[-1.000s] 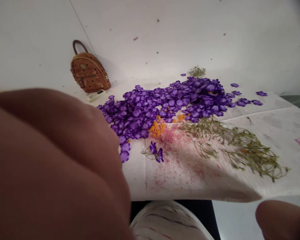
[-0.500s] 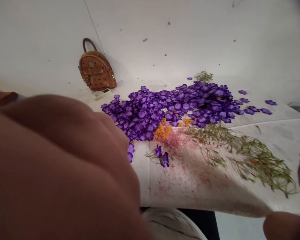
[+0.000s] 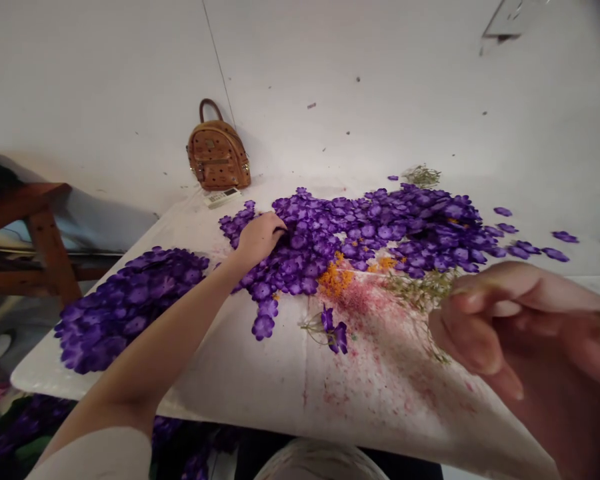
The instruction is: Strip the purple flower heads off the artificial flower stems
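My left hand (image 3: 261, 238) reaches into the left part of a wide heap of purple petals (image 3: 395, 220); its fingers curl down among the petals, and what they hold is hidden. Close to the camera at the right, my right hand (image 3: 525, 327) is raised palm up with fingers curled in; whether something lies between the fingertips is unclear. Orange bits (image 3: 336, 277) and pink dust lie in front of the heap. A small green sprig with purple petals (image 3: 334, 330) rests near the middle. Green stems (image 3: 420, 287) are partly hidden behind my right hand.
A second purple pile (image 3: 130, 303) covers the table's left side. At the back stand a brown backpack (image 3: 219, 157) and a small white device (image 3: 224, 197) against the wall. A wooden stool (image 3: 50, 247) is at the left. The white table (image 3: 230, 393) has its edge before me.
My left hand has moved from close to the camera out to the petal heap. My right hand has come further into view from the right. The view has shifted, showing the left pile and stool.
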Demonstrator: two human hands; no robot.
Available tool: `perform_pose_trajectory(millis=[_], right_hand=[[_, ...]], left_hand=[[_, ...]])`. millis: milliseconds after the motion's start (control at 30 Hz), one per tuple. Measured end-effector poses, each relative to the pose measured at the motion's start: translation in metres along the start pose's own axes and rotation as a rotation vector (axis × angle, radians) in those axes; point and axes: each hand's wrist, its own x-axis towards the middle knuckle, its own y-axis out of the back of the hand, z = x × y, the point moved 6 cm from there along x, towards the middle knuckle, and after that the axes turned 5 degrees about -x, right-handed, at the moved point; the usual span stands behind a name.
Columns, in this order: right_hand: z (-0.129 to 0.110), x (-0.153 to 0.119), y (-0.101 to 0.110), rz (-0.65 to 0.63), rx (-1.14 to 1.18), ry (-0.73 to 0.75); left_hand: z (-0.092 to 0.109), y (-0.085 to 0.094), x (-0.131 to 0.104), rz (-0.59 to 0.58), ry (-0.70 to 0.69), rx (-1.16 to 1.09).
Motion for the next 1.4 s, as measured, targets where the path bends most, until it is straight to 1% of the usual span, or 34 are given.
perform_pose_trajectory(millis=[67, 100, 200, 267, 367, 433, 500, 567, 667, 700, 767, 833, 900, 1000, 1100, 1200, 1267, 1333, 1400], right_hand=[[-0.005, 0.005, -0.011, -0.059, 0.06, 0.006], [-0.004, 0.007, -0.015, -0.067, 0.081, -0.01], [0.011, 0.016, -0.021, -0.051, 0.108, -0.112], [0.027, 0.026, -0.025, -0.083, 0.106, -0.155], [0.056, 0.047, -0.03, -0.098, 0.058, -0.199], [0.071, 0.064, -0.036, -0.107, -0.016, -0.174], [0.085, 0.082, -0.045, -0.075, -0.053, -0.163], [0.099, 0.1, -0.059, -0.071, -0.002, -0.213], [0.118, 0.119, -0.088, -0.178, 0.077, -0.32], [0.12, 0.124, -0.093, -0.165, 0.083, -0.296], [0.12, 0.13, -0.097, -0.135, 0.078, -0.192], [0.119, 0.13, -0.097, -0.133, 0.07, -0.101], [0.12, 0.126, -0.095, -0.149, 0.066, -0.072], [0.124, 0.119, -0.093, -0.165, 0.045, -0.087], [0.13, 0.118, -0.097, -0.225, 0.004, -0.118], [0.137, 0.119, -0.101, -0.29, -0.094, -0.156], [0.137, 0.12, -0.098, -0.267, -0.257, -0.117], [0.132, 0.119, -0.093, -0.187, -0.416, -0.032], [0.124, 0.115, -0.092, -0.126, -0.469, 0.044]], left_hand=[[-0.006, 0.01, -0.007, 0.091, 0.098, -0.1], [-0.011, 0.015, -0.01, 0.13, 0.162, -0.168], [-0.024, 0.019, -0.019, 0.192, 0.345, -0.37], [-0.029, 0.017, -0.023, 0.206, 0.408, -0.446], [-0.024, 0.013, -0.026, 0.229, 0.422, -0.477], [-0.013, 0.01, -0.028, 0.235, 0.409, -0.498], [0.002, 0.005, -0.03, 0.222, 0.375, -0.574], [0.019, -0.001, -0.032, 0.187, 0.321, -0.696], [0.037, -0.01, -0.036, 0.108, 0.278, -0.835], [0.039, -0.012, -0.038, 0.091, 0.288, -0.853], [0.038, -0.015, -0.042, 0.08, 0.341, -0.882], [0.034, -0.016, -0.047, 0.082, 0.407, -0.928], [0.029, -0.017, -0.051, 0.087, 0.455, -0.975], [0.028, -0.017, -0.056, 0.086, 0.472, -0.968], [0.032, -0.016, -0.057, 0.064, 0.407, -0.916], [0.03, -0.01, -0.058, 0.09, 0.346, -0.82], [0.025, -0.004, -0.061, 0.121, 0.339, -0.704], [0.021, 0.002, -0.063, 0.149, 0.332, -0.599], [0.02, 0.005, -0.065, 0.165, 0.33, -0.546]])
